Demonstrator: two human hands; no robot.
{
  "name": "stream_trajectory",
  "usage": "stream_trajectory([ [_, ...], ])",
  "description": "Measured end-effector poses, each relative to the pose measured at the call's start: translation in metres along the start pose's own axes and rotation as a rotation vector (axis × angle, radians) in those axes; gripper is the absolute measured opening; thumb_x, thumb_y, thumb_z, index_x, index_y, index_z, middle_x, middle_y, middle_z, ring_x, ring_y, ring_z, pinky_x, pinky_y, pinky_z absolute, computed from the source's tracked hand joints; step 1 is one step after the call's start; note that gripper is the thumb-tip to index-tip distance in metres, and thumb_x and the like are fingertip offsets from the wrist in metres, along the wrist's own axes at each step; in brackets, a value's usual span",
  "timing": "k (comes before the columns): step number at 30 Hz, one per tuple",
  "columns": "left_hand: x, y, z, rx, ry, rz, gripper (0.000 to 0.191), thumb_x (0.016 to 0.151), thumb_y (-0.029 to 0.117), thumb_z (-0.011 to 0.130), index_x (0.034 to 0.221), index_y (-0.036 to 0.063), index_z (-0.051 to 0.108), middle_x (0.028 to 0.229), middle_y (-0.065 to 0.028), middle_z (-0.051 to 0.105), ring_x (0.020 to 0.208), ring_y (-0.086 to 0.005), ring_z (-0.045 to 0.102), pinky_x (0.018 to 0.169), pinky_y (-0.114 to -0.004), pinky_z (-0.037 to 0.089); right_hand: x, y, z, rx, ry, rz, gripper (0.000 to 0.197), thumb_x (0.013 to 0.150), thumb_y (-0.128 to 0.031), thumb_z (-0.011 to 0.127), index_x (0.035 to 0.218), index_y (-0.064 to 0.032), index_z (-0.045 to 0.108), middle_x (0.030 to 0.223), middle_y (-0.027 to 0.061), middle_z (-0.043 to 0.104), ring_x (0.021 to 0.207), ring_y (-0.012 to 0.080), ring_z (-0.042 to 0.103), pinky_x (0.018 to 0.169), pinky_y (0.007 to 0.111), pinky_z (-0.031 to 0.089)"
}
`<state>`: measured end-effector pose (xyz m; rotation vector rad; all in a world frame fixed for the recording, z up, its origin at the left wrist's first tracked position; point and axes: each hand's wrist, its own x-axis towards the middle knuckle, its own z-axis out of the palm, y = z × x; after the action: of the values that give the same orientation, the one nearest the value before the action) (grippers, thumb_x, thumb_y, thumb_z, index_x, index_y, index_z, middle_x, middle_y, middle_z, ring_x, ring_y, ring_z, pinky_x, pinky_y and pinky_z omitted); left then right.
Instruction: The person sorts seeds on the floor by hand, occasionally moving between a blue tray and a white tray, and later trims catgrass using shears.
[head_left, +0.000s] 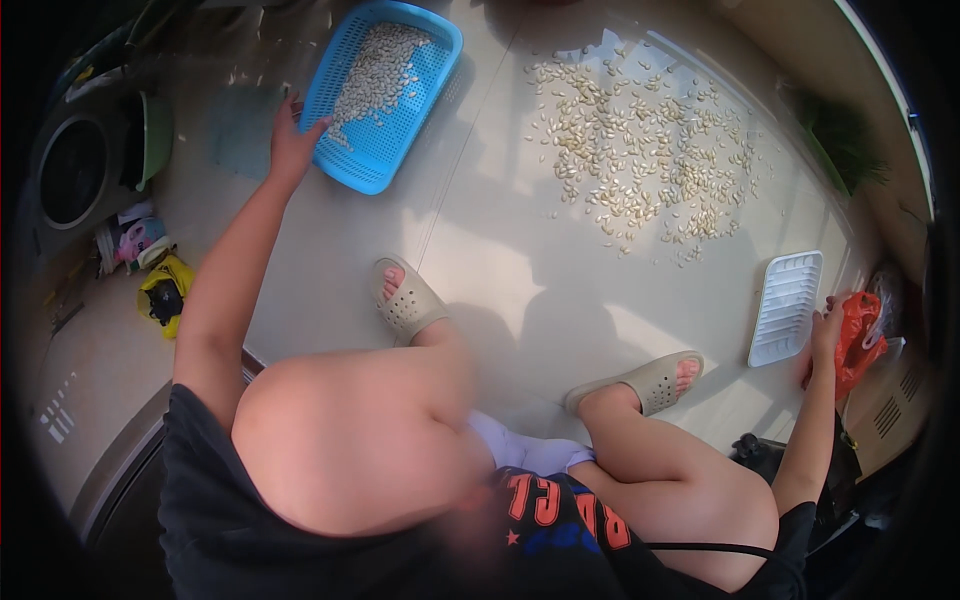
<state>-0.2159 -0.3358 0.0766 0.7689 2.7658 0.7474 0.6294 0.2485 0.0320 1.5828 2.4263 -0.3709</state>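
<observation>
My left hand (294, 142) grips the near left side of a blue plastic basket (375, 169), its thumb over the rim. Inside that basket lies a layer of pale pumpkin seeds (375, 71), mostly along the left and far parts. Over on the right, my right hand (826, 330) is at a red plastic bag (855, 349), with fingertips at the bag's upper edge; whether they hold it is unclear. Beside this hand a white ribbed plastic tray (786, 309) rests on the floor. Many more pumpkin seeds (645, 150) are spread loosely across the tiles ahead.
My sandalled feet (412, 304) are planted on the tiled floor (480, 247). At the left stand a front-loading washing machine (73, 171), a green basin (154, 142) and a yellow bag (166, 289). A green plant (840, 139) is by the right wall.
</observation>
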Motion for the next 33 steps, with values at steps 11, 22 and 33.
stream_trajectory([
  [11,-0.005,0.039,-0.005,-0.064,-0.255,0.012,0.040,0.098,0.030,0.065,0.128,0.0030,0.062,0.110,-0.0116,0.070,0.096,-0.0171,0.065,0.086,-0.031,0.050,-0.003,0.014,0.028,-0.157,-0.184,0.012,0.050,0.089,-0.012,0.066,0.132,0.0108,0.054,0.128,0.0316,0.060,0.120,0.0383,0.059,0.105,0.044,0.046],
  [22,-0.028,0.085,-0.025,-0.340,-0.286,-0.097,0.044,0.102,0.029,0.062,0.136,0.0017,0.057,0.112,-0.0093,0.070,0.099,-0.0127,0.065,0.089,-0.028,0.051,0.014,-0.013,-0.025,0.498,0.012,0.128,0.070,0.094,-0.024,0.065,0.149,0.0083,0.037,0.142,0.0323,0.051,0.127,0.0393,0.055,0.107,0.045,0.043],
  [33,-0.087,0.138,-0.022,-0.501,-0.079,-0.206,0.038,0.105,0.028,0.058,0.129,-0.0010,0.057,0.103,-0.0062,0.070,0.088,-0.0083,0.064,0.080,-0.025,0.051,0.044,-0.328,-0.134,0.723,-0.192,-0.378,0.039,0.096,-0.020,0.065,0.129,-0.0027,0.058,0.103,0.0035,0.066,0.092,0.0171,0.062,0.086,0.033,0.048],
])
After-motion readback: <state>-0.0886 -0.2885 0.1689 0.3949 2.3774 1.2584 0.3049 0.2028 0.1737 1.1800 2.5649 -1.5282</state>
